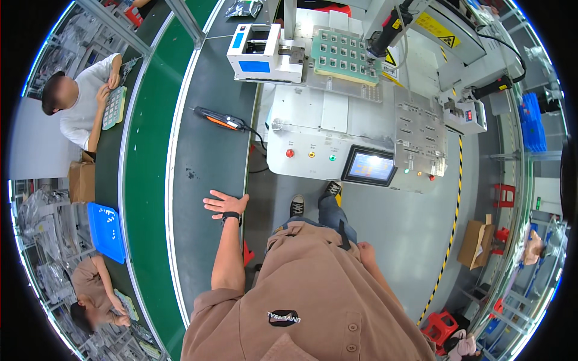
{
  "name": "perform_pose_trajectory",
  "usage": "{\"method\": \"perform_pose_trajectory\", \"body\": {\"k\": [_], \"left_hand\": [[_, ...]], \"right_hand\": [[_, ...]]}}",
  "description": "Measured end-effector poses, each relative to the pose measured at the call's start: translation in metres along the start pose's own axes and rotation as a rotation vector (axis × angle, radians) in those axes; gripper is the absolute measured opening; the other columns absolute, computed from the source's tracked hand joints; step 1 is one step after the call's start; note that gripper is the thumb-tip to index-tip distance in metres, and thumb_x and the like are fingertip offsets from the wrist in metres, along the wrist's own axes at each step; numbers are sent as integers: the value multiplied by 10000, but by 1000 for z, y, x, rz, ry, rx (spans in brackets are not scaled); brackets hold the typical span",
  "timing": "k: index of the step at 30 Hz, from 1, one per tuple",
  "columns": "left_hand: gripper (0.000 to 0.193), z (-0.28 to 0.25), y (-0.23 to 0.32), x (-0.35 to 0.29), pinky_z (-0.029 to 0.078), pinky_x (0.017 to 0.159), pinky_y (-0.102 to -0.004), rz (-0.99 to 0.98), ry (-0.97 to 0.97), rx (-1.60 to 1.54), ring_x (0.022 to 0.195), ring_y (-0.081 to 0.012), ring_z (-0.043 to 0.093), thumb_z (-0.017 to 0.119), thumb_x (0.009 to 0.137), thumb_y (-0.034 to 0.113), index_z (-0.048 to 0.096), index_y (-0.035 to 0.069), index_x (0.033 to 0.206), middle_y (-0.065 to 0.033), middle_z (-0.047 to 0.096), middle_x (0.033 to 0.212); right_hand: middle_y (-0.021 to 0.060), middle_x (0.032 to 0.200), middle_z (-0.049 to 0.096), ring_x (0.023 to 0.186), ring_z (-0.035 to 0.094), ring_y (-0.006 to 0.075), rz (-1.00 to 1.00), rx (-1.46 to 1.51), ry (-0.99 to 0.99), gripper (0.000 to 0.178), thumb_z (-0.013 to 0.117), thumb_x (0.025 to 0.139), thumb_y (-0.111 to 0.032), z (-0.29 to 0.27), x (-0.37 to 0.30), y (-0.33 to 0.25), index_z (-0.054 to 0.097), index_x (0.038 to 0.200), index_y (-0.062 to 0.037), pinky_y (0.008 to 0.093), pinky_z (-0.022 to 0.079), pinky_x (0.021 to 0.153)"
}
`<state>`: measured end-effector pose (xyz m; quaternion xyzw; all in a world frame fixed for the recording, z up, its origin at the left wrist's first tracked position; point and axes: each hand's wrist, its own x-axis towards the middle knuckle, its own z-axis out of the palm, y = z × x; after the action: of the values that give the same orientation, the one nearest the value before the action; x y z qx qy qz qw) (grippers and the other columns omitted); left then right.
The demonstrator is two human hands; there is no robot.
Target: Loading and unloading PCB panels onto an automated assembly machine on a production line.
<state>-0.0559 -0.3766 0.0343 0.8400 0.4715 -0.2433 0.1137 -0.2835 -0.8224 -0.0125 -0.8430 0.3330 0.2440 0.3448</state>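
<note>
My left hand (226, 203) rests with fingers spread on the dark bench top (201, 156), near its right edge, and holds nothing. A black band circles that wrist. My right hand (366, 250) hangs low beside my hip, partly behind my shirt; its fingers are too small and hidden to read. Farther up the bench lies a dark electric screwdriver (220, 119) with an orange mark and a cable, apart from my hand. Ahead of me, a green tray (347, 55) with rows of square pockets sits on the white machine (301, 114), under a black screwdriver head (383, 43).
A white box-shaped device with blue panels (256, 57) stands left of the tray. The machine front carries buttons and a lit touch screen (369, 166). A green conveyor (147, 180) runs along the left, with two people working beyond it. A cardboard box (475, 242) and red stools (441, 328) stand right.
</note>
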Motion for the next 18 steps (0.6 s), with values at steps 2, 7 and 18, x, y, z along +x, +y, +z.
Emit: {"method": "perform_pose_trajectory", "body": {"k": [2, 7, 18], "left_hand": [[1297, 0, -1, 0, 114, 1020, -653, -1, -3, -2, 1341, -466, -159, 743, 578, 477, -139, 17, 1409, -333, -194, 1420], [1299, 0, 1, 0, 118, 1019, -653, -10, 4, 10, 1341, -463, -164, 747, 579, 481, -139, 23, 1411, -327, -201, 1422], [1304, 1, 0, 1, 116, 1014, -659, -6, -1, 6, 1340, -462, -167, 753, 581, 483, -144, 24, 1410, -326, -205, 1421]], "right_hand": [[178, 848, 654, 827, 634, 329, -2, -6, -4, 263, 543, 820, -250, -1, 0, -3, 651, 884, -18, 390, 489, 723], [173, 848, 657, 826, 637, 324, -6, -29, 4, 264, 545, 822, -253, 0, 2, 1, 652, 881, -19, 390, 491, 725], [158, 858, 662, 834, 637, 325, 7, -50, 4, 260, 551, 827, -268, 1, 3, 8, 659, 902, -44, 394, 497, 733]]}}
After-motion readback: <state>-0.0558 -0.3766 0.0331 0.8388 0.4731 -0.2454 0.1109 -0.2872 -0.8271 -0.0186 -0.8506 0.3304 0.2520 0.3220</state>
